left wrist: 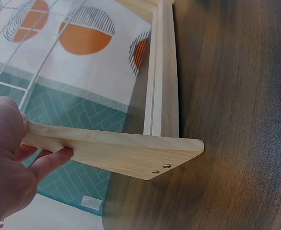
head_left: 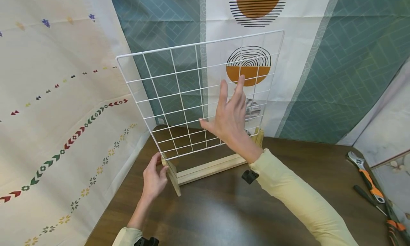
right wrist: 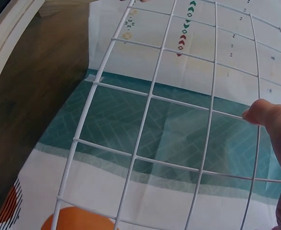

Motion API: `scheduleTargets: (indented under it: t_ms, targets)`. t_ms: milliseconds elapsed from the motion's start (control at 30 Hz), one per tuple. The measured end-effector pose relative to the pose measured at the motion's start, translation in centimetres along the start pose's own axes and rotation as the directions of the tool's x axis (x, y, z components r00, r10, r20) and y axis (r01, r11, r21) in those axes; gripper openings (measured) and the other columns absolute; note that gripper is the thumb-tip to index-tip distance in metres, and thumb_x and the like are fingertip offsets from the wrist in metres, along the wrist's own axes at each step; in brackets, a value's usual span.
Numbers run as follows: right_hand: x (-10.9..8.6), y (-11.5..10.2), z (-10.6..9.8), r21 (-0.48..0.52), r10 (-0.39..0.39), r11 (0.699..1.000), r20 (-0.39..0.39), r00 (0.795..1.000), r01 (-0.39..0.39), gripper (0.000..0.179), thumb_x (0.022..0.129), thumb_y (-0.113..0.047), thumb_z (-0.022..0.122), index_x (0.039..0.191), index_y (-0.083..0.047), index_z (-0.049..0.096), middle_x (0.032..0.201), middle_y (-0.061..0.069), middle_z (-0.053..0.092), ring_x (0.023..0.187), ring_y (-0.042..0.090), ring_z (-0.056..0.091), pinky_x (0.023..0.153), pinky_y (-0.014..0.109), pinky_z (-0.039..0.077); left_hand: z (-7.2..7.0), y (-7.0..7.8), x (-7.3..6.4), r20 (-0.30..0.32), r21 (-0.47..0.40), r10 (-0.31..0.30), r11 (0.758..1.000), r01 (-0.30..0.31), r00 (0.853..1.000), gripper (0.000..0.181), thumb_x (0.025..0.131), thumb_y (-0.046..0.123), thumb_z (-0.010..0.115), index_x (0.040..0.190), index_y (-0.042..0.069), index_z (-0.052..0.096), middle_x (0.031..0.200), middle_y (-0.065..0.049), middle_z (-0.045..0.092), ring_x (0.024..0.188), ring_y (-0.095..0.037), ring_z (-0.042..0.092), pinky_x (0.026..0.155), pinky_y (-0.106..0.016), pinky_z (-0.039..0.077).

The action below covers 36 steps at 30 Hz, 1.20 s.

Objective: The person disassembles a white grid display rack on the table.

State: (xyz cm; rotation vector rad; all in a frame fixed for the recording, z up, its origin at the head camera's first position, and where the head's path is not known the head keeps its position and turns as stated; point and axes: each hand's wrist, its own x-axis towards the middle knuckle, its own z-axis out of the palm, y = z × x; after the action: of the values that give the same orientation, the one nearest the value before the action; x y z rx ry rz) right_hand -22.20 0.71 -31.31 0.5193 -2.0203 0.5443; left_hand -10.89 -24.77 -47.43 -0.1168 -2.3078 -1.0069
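A white wire grid panel (head_left: 179, 93) stands upright, leaning slightly, above a pale wooden stand (head_left: 211, 168). My left hand (head_left: 154, 178) pinches the stand's left end piece (left wrist: 116, 151) near its top, where the grid's lower corner meets it. Two screw heads show low on that piece in the left wrist view. Spread and mostly straight, the fingers of my right hand (head_left: 232, 119) lie against the grid's right half. In the right wrist view its thumb (right wrist: 262, 112) touches a wire crossing. The forearm partly hides the stand's right end piece (head_left: 258, 137).
Along the brown table's (head_left: 224, 210) right edge lie an orange-handled adjustable wrench (head_left: 368, 178), a screwdriver (head_left: 365, 195) and another orange-and-black tool (head_left: 395, 226), partly cut off. Patterned cloths (head_left: 160, 21) hang behind and to the left of the table.
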Motion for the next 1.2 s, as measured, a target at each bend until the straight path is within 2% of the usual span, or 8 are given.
scheduleTargets:
  t_ms: [200,367,600,767,900,1067,1200]
  targets:
    - [0.7,-0.1,-0.5,0.005,-0.003,1.0,-0.02,1.0,0.003,0.13,0.054,-0.058,0.091,0.148,-0.004,0.019,0.154,0.039,0.003,0.122,0.051,0.041,0.095,0.058,0.045,0.1,0.0,0.0,-0.008,-0.008,0.006,1.0,-0.006,1.0,0.055,0.076,-0.022,0.069,0.126,-0.004,0.056,0.107,-0.02,0.065,0.097,-0.039,0.066,0.061,-0.04,0.05]
    - [1.4,-0.4,-1.4,0.007,0.024,1.0,-0.012,1.0,-0.023,0.13,0.055,-0.061,0.089,0.149,-0.005,0.019,0.155,0.037,0.002,0.119,0.051,0.042,0.089,0.057,0.048,0.1,-0.1,-0.1,-0.022,-0.015,0.031,0.999,-0.031,0.999,0.054,0.075,-0.022,0.07,0.123,-0.001,0.057,0.103,-0.019,0.067,0.095,-0.039,0.067,0.054,-0.031,0.047]
    - [2.2,-0.8,-2.5,-0.008,0.04,0.999,-0.006,0.999,-0.04,0.13,0.057,-0.062,0.088,0.151,-0.005,0.018,0.156,0.036,0.003,0.124,0.053,0.041,0.093,0.058,0.047,0.2,-0.3,-0.2,-0.025,-0.028,0.033,0.999,-0.034,0.999,0.055,0.075,-0.022,0.07,0.124,0.0,0.057,0.101,-0.019,0.067,0.095,-0.041,0.067,0.051,-0.021,0.045]
    - [2.5,-0.9,-3.4,-0.008,0.037,0.999,-0.013,0.999,-0.037,0.13,0.056,-0.061,0.089,0.149,-0.005,0.019,0.155,0.036,0.003,0.122,0.049,0.042,0.09,0.058,0.048,0.1,-0.3,-0.1,-0.029,-0.02,0.043,0.999,-0.044,0.999,0.054,0.075,-0.022,0.071,0.123,-0.001,0.057,0.1,-0.019,0.066,0.095,-0.04,0.067,0.053,-0.017,0.043]
    - [2.6,-0.8,-4.0,-0.005,0.044,0.999,-0.009,0.999,-0.044,0.131,0.055,-0.059,0.09,0.15,-0.004,0.019,0.155,0.036,0.003,0.12,0.048,0.043,0.089,0.058,0.048,0.1,-0.3,-0.1,-0.031,-0.015,0.046,0.999,-0.047,0.998,0.054,0.074,-0.022,0.071,0.123,-0.001,0.057,0.102,-0.019,0.066,0.095,-0.039,0.067,0.055,-0.022,0.046]
    - [2.3,-0.3,-4.7,0.01,0.097,0.995,0.034,0.995,-0.097,0.132,0.053,-0.056,0.092,0.15,-0.005,0.018,0.157,0.034,-0.001,0.12,0.048,0.042,0.091,0.059,0.046,0.1,-0.3,-0.1,-0.015,-0.015,0.032,0.999,-0.032,0.999,0.056,0.075,-0.023,0.07,0.125,-0.002,0.056,0.107,-0.019,0.065,0.096,-0.039,0.066,0.061,-0.038,0.051]
    - [1.8,0.3,-5.2,0.003,0.134,0.991,0.066,0.989,-0.134,0.133,0.052,-0.055,0.093,0.15,-0.007,0.018,0.158,0.031,-0.004,0.123,0.047,0.039,0.094,0.058,0.045,0.1,-0.2,0.0,0.005,-0.023,0.008,1.0,-0.008,1.0,0.055,0.076,-0.023,0.07,0.125,-0.001,0.056,0.109,-0.019,0.065,0.098,-0.04,0.066,0.059,-0.038,0.052]
